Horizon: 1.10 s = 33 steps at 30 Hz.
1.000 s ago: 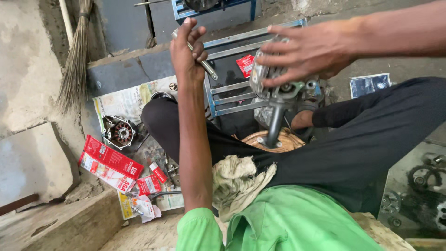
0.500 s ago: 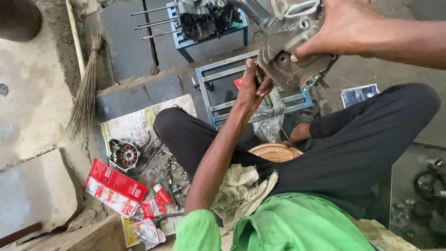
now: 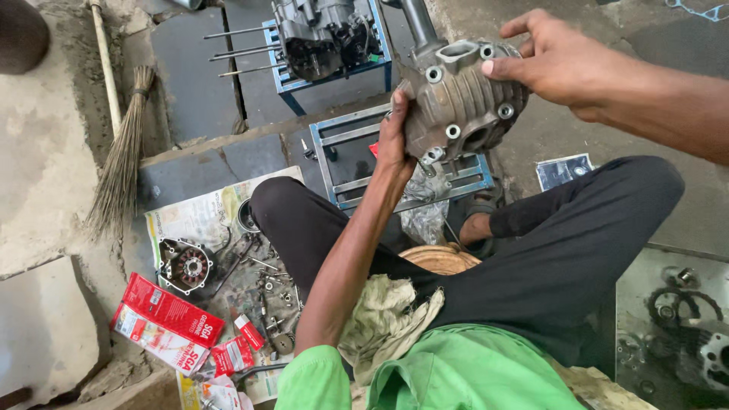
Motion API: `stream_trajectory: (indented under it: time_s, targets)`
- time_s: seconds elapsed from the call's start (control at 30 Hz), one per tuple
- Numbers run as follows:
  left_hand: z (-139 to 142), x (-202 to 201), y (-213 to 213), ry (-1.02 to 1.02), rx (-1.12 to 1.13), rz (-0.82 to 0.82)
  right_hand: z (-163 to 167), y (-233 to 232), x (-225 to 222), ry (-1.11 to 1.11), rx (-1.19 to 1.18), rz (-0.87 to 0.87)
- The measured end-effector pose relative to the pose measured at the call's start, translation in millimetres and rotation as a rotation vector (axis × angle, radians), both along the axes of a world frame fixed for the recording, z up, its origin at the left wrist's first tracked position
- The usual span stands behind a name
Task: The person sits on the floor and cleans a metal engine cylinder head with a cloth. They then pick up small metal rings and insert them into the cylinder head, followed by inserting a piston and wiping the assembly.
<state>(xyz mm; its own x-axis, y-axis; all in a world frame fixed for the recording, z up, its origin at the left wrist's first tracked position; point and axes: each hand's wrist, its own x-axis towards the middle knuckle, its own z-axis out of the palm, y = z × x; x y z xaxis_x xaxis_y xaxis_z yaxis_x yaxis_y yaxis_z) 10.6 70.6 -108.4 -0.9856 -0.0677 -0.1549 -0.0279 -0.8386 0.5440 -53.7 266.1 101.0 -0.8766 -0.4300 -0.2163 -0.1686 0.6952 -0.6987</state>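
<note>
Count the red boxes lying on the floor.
2. Both sit at the lower left by the person's knee: one red box lies nearer the round stator part, the other red box just below it, touching. Smaller red packets beside them are not counted.

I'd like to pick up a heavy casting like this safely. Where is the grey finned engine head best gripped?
Likely by its two opposite ends, as here: left hand cups the lower-left edge and right hand clasps the upper-right rim of the finned engine head, whose ribs offer purchase.

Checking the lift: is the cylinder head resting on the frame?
No, both hands hold the cylinder head above the frame.
</note>
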Motion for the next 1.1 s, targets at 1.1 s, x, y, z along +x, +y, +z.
stream_trajectory:
  time_s: [1.1]
  targets:
    - [-88.6,32.1,-0.6,-0.563,-1.003,-0.142,-253.0,-16.4,52.8,0.194,-0.79,-0.417]
